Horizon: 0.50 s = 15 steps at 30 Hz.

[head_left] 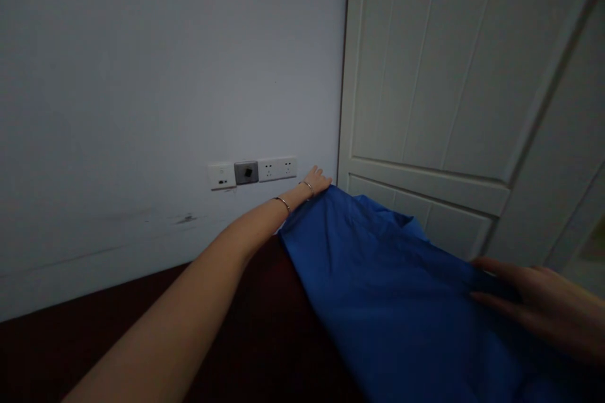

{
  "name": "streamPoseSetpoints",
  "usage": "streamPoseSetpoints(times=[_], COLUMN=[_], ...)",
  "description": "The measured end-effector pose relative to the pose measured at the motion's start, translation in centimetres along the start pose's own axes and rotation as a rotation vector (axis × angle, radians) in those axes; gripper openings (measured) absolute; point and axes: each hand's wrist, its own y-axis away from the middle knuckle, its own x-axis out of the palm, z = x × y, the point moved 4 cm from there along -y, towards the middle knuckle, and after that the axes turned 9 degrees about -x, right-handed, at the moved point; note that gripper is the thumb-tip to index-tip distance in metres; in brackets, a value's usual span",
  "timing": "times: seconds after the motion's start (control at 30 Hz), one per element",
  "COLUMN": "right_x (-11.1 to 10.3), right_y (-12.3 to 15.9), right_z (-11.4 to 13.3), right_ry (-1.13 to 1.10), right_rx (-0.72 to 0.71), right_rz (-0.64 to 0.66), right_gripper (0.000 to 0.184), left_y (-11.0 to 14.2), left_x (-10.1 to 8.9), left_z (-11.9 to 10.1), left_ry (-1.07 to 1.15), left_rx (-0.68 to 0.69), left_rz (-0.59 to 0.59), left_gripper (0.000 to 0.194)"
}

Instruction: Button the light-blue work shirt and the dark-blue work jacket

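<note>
A large blue cloth (pixel 378 289), smooth and sheet-like, stretches from the middle of the view to the lower right. At its far corner, my left hand (pixel 319 179) is closed on the fabric, close to the wall; two thin bangles circle that wrist. My right hand (pixel 534 302), slightly blurred at the right side, grips the cloth near its upper edge, with blue fabric showing between thumb and fingers. Between the two hands the edge runs fairly straight, and a crumpled fold rises behind it. Part of the right hand's grip is dim and hard to make out.
Under the cloth lies a dark red surface (pixel 265 321), meeting a scuffed white wall (pixel 142 107). Sockets (pixel 277 168) and a grey wall plate (pixel 246 172) sit low on the wall. White panelled doors (pixel 425 75) stand close behind the cloth at the right.
</note>
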Motion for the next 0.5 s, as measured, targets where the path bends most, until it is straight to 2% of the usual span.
streamPoseSetpoints(times=[0.13, 0.2, 0.3, 0.4, 0.5], right_x=[1.9, 3.4, 6.2, 9.0, 11.6], right_y=[-0.5, -0.9, -1.5, -2.0, -1.8], right_z=[-3.5, -5.4, -8.3, -10.4, -11.6], right_ry=[-0.018, 0.018, 0.122, 0.213, 0.272], right_rx=[0.033, 0.029, 0.120, 0.171, 0.182], right_rz=[0.097, 0.108, 0.141, 0.181, 0.204], right_gripper=[0.029, 0.030, 0.035, 0.041, 0.042], left_y=[-1.3, -1.8, -2.1, -1.7, 0.0], left_x=[2.2, 3.6, 5.9, 8.3, 10.5], left_z=[-1.9, -2.8, -4.5, -6.2, -7.0], left_ry=[0.044, 0.070, 0.117, 0.237, 0.378], left_rx=[0.001, -0.020, -0.084, -0.186, -0.326], left_rz=[-0.007, 0.009, 0.057, 0.113, 0.190], left_gripper=[0.024, 0.025, 0.025, 0.028, 0.033])
